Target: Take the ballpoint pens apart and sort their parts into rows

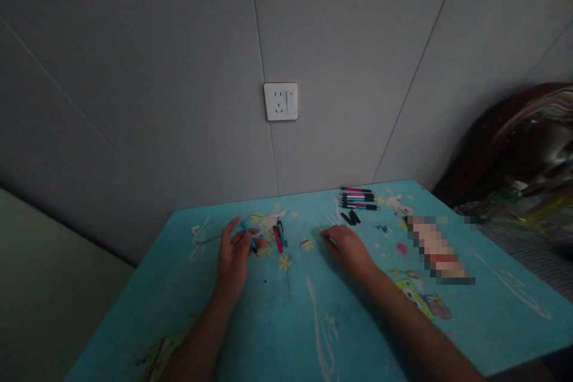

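Note:
My left hand (234, 250) holds a blue pen barrel with a dark tip (254, 246) between thumb and fingers, tilted above the table. Just right of it lie a red pen barrel (278, 239) and a blue and black one (282, 233). Further right, my right hand (344, 243) is closed low over the tabletop, its fingertips pinched at a thin white pen refill (317, 227). More white refills (332, 219) lie just beyond its fingers. Past the knuckles is a small group of black grips (351, 218).
Several red, blue and black pens (358, 198) lie in a row near the wall. A pixelated item (439, 248) rests on the right of the blue patterned table (277, 334). A socket (281, 101) is on the wall; dark carved furniture (514, 125) stands beyond the right edge.

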### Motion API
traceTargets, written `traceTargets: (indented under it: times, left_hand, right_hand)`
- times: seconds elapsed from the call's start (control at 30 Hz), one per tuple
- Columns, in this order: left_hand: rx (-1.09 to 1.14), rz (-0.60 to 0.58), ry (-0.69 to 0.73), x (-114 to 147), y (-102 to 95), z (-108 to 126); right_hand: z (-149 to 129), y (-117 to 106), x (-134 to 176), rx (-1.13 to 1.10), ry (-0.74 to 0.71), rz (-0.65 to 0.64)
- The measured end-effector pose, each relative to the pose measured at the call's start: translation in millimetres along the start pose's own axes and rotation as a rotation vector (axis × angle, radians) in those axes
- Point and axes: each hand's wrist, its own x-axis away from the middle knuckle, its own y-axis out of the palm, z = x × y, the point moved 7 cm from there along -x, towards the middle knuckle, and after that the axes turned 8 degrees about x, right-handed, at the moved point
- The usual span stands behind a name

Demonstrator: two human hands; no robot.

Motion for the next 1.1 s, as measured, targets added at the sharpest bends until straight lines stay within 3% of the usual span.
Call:
traceTargets:
  times: [0.3,0.47,0.57,0.67,0.87,0.97,1.1]
  left_hand:
    - [-0.144,-0.154,0.043,8.8,15.2,-9.3]
    - [-0.582,-0.19,0.213,16.9,19.5,-4.8]
    - [-0.842,-0.364,0.349,28.0,33.5,-0.6]
    - [-0.967,-0.524,0.392,39.5,46.2,0.2]
    - [-1.038,-0.685,0.394,52.2,60.3,-2.8]
    - [-1.002,-0.708,0.38,55.8,62.1,-8.3]
    - [-0.935,-0.737,0.411,60.6,65.3,-15.8]
  right_hand:
    - [54.8,-9.9,0.5,0.219,0.178,0.004]
    - [96.5,-24.8,6.1,0.331,0.332,0.027]
    - [113.9,-33.1,11.3,0.346,0.381,0.033]
    - [112.6,-29.5,10.8,0.334,0.374,-0.003]
    - [80.1,-18.9,4.2,0.284,0.331,-0.082]
    - [95.3,-39.4,14.9,0.357,0.478,-0.092]
    - [143.6,-90.3,50.9,0.54,0.811,0.066]
